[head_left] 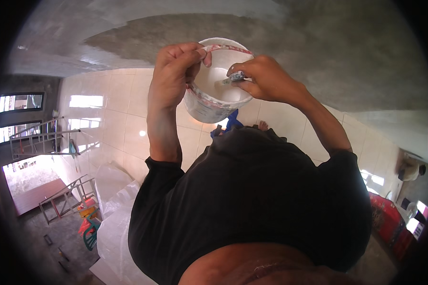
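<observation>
A white bucket point(208, 110), its outside smeared and stained, is held up in front of me with white paint point(232, 95) inside. My left hand point(172, 71) is closed at the bucket's left side, fingers pinching its paint-spotted handle point(228, 47), which arches over the far part of the opening. My right hand point(267, 78) reaches over the right rim, closed round a paintbrush point(235, 77) with a spattered grip. The brush head points down and left into the bucket; whether its tip touches the paint I cannot tell.
A wall point(318, 52) with grey and lighter patches rises just beyond the bucket. Glossy cream floor tiles point(128, 104) lie below. To the left are a metal ladder point(43, 137), a metal frame point(66, 197), a green chair point(91, 232) and plastic sheeting point(116, 213). A red object point(387, 218) stands right.
</observation>
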Motion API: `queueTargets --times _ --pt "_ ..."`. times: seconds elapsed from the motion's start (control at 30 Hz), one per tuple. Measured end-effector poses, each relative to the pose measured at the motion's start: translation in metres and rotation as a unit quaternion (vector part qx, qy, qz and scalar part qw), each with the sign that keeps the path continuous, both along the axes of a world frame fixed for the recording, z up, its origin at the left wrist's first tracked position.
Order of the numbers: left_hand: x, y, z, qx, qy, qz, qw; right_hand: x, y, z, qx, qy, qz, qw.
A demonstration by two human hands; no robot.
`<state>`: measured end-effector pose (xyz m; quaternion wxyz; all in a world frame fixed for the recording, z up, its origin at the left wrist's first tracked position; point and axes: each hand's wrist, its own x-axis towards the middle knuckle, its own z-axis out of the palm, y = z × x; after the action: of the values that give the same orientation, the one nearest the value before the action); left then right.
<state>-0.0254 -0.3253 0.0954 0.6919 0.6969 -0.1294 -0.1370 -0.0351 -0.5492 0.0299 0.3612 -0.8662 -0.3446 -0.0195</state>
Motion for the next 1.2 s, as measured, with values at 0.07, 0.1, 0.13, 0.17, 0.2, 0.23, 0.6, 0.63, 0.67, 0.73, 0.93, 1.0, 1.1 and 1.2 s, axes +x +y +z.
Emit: queueTargets --times 0.07,0.1,0.13,0.17,0.2,0.23,0.6,0.63,0.67,0.73,0.93,1.0,1.1,1.2 --pt "0.001 0.0 -0.001 -0.003 0.006 0.005 1.0 -0.004 -0.001 0.005 0.042 -0.03 -0.02 0.998" --pt "0.001 0.0 -0.001 -0.004 0.008 0.005 1.0 -0.005 -0.001 0.008 0.063 -0.044 -0.03 0.997" --pt "0.001 0.0 -0.001 -0.005 0.01 0.005 1.0 -0.006 -0.001 0.007 0.067 -0.059 -0.044 0.995" --pt "0.0 -0.001 -0.001 -0.006 0.011 0.004 1.0 -0.007 0.0 0.003 0.071 -0.074 -0.058 0.993" --pt "-0.001 -0.002 -0.001 -0.006 0.011 0.004 1.0 -0.007 0.001 -0.001 0.075 -0.089 -0.071 0.991" --pt "-0.002 -0.002 0.0 -0.005 0.011 0.003 1.0 -0.007 0.002 -0.006 0.075 -0.117 -0.076 0.987" --pt "0.005 0.004 -0.004 -0.025 0.003 0.019 1.0 -0.024 -0.001 0.008 0.235 -0.156 -0.17 0.944" --pt "0.006 0.002 -0.003 -0.026 0.002 0.02 0.999 -0.024 -0.001 0.007 0.277 -0.076 -0.167 0.943" --pt "0.007 0.002 -0.003 -0.027 0.0 0.021 0.999 -0.023 0.002 0.005 0.318 0.005 -0.162 0.934" --pt "0.007 0.0 -0.005 -0.028 -0.003 0.026 0.999 -0.022 0.002 0.005 0.359 0.134 -0.149 0.912" --pt "0.006 0.0 -0.012 -0.028 -0.029 0.048 0.998 -0.012 -0.001 -0.007 0.378 0.202 -0.14 0.893" --pt "0.006 0.001 -0.01 -0.035 -0.011 0.044 0.998 -0.014 0.002 -0.008 0.319 0.072 -0.155 0.932" --pt "0.002 0.0 -0.01 -0.029 -0.006 0.036 0.999 -0.01 0.002 -0.014 0.238 -0.12 -0.141 0.953" --pt "0.0 -0.001 -0.012 -0.022 0.007 0.023 0.999 -0.004 -0.005 -0.02 0.154 -0.222 -0.127 0.954"
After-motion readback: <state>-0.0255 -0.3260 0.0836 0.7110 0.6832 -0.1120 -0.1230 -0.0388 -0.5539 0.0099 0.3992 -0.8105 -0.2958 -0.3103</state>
